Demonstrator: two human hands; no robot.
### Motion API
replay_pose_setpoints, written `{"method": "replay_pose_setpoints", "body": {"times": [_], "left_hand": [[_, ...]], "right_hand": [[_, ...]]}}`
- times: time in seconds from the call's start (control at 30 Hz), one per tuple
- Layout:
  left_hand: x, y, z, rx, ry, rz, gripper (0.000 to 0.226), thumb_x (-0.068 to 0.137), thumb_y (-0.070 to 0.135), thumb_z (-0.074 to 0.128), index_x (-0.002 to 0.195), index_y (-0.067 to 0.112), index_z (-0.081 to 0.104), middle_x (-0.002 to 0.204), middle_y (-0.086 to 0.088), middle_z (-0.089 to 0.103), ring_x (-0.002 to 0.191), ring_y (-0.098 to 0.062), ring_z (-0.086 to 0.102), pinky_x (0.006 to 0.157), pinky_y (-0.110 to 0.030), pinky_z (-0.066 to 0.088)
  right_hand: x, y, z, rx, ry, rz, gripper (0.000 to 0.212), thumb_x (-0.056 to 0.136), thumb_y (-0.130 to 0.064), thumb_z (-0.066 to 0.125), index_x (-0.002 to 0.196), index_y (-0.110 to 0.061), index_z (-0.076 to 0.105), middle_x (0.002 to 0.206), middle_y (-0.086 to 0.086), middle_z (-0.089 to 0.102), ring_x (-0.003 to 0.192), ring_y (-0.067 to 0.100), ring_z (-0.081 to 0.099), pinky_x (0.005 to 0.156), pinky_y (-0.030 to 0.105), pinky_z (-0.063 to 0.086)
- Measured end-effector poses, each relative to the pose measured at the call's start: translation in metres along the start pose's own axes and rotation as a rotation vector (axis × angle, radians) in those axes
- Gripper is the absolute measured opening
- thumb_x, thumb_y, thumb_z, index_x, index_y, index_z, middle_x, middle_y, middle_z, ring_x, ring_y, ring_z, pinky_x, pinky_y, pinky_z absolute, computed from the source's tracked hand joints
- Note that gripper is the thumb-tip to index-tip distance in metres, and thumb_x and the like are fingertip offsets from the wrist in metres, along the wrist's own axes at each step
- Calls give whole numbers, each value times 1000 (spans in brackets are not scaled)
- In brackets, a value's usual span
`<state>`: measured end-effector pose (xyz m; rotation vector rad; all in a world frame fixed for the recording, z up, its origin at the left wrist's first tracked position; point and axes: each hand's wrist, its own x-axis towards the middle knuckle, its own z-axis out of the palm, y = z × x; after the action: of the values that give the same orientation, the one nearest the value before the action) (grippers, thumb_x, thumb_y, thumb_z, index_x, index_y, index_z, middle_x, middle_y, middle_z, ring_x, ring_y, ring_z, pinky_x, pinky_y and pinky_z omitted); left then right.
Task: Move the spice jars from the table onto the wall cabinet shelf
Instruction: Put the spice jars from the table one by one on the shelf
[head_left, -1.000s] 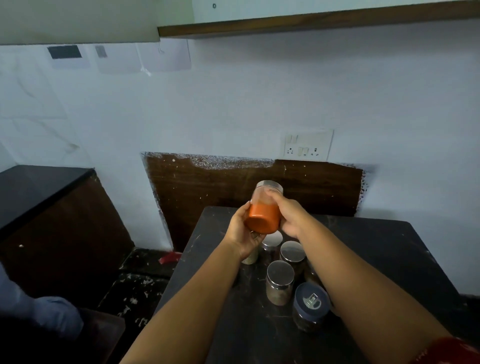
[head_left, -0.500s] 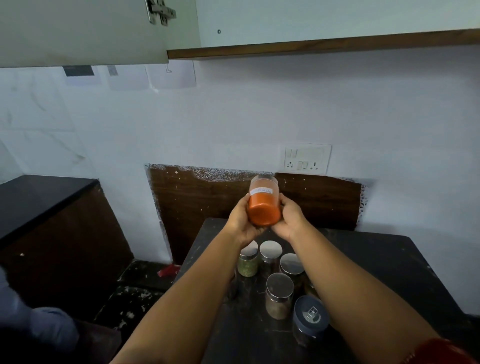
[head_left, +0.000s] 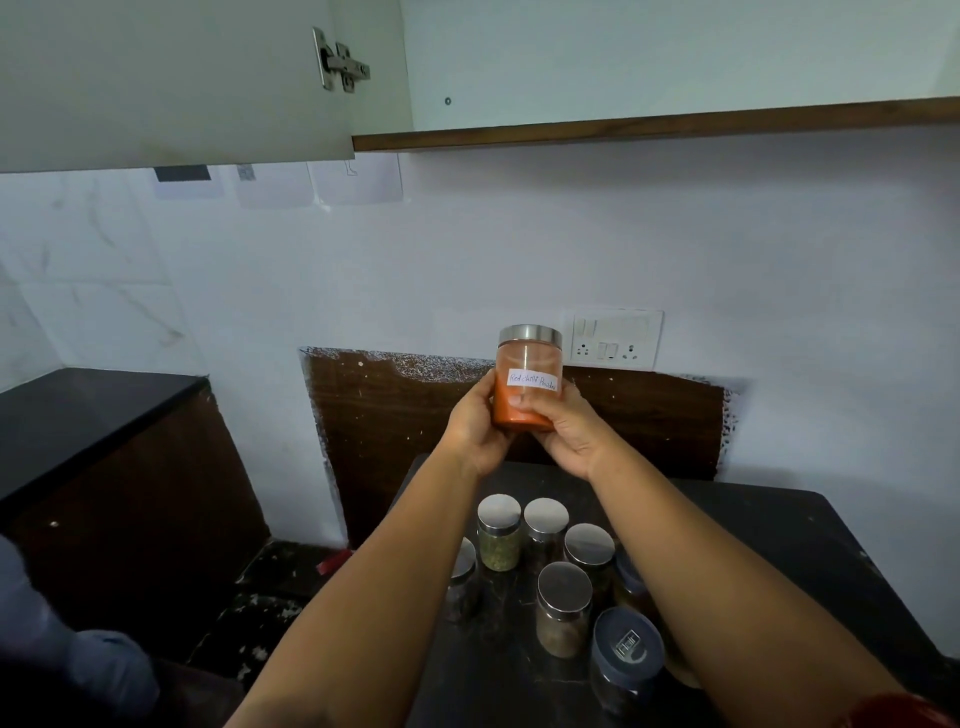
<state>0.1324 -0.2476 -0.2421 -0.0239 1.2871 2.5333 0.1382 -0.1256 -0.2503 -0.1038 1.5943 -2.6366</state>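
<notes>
1. The person holds a red chilli powder jar (head_left: 529, 379) upright in the air above the far edge of the dark worktop (head_left: 779, 561), in front of the brown wall panel (head_left: 395, 410).
2. The left hand (head_left: 475, 426) is the grip on the jar's left side, its fingers curled round the lower half.
3. The right hand (head_left: 566, 431) is the grip on the jar's right side and base, its fingers wrapped behind the glass.
4. The jar has a silver lid (head_left: 530, 335) and a white handwritten label (head_left: 533, 381) facing the camera; orange-red powder fills the lower part.
5. The other spice jars (head_left: 563, 608) stand in a cluster on the worktop, below and between the two forearms, towards its near left part.
6. Among them, a jar of green contents (head_left: 499, 531) stands at the far left of the cluster, and a dark blue-lidded jar (head_left: 626, 654) stands nearest the camera, close to the right forearm.
7. The wall cabinet shelf (head_left: 649, 124) runs along the top, well above the held jar, with the cabinet door (head_left: 171, 83) swung open at the upper left, its hinge (head_left: 340, 65) showing.
8. A switch plate (head_left: 613, 340) sits on the wall just right of the jar's lid.
</notes>
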Motion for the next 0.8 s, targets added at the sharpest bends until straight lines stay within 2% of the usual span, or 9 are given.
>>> {"method": "replay_pose_setpoints", "body": {"times": [0.13,0.27,0.37,0.43,0.47,0.53,0.63,0.73,0.8], "left_hand": [[1,15,5,-5,7,33,43,102,34,39,130,6,57,120,-19,64,106,-28,63,91,-36,52],[12,32,0,-47,-37,64,42,102,33,38,125,5,60,121,-22,65,114,-32,62,94,-40,52],[25,48,3,-5,-62,103,41,103,33,37,125,6,59,119,-22,66,114,-32,63,98,-43,51],[36,64,11,122,-66,169,46,103,37,33,128,7,57,118,-21,66,111,-31,64,90,-41,55],[41,75,16,202,-74,228,48,104,40,31,130,8,55,120,-20,65,110,-30,64,86,-40,56],[51,103,26,343,-102,402,50,105,42,26,132,9,51,125,-20,62,113,-30,63,92,-44,54],[60,166,45,496,-123,642,49,105,41,25,129,11,55,123,-15,63,115,-28,61,101,-47,48],[78,240,60,684,-82,822,37,104,33,35,128,18,59,125,-4,64,117,-19,58,101,-35,46],[95,279,61,985,54,1020,34,102,24,40,130,16,58,129,-3,59,119,-18,54,100,-28,41]], "right_hand": [[5,-9,14,-28,-1,-34,73,75,11,70,140,-2,39,134,26,54,123,37,55,100,45,48],[17,-17,23,-106,-13,-50,81,68,-1,80,139,-10,42,130,18,58,120,31,57,102,45,48],[32,-27,34,-264,74,-66,88,66,-14,85,139,-18,37,130,10,55,120,27,54,105,46,45],[46,-38,48,-362,163,-98,86,66,-23,86,135,-22,36,126,6,55,117,25,55,102,44,47],[54,-48,57,-399,207,-136,84,65,-26,87,132,-24,36,123,4,56,113,24,58,98,41,50],[72,-74,79,-458,256,-272,81,61,-28,88,124,-27,36,118,0,58,105,19,61,86,32,54],[97,-128,114,-645,241,-529,86,52,-42,89,118,-33,36,109,-9,55,98,10,58,70,17,48],[127,-187,148,-796,311,-778,94,41,-61,84,116,-29,39,106,-13,55,91,6,56,64,10,41],[148,-222,163,-840,384,-892,98,45,-64,83,123,-24,38,109,-10,53,92,8,53,67,12,39]]}}
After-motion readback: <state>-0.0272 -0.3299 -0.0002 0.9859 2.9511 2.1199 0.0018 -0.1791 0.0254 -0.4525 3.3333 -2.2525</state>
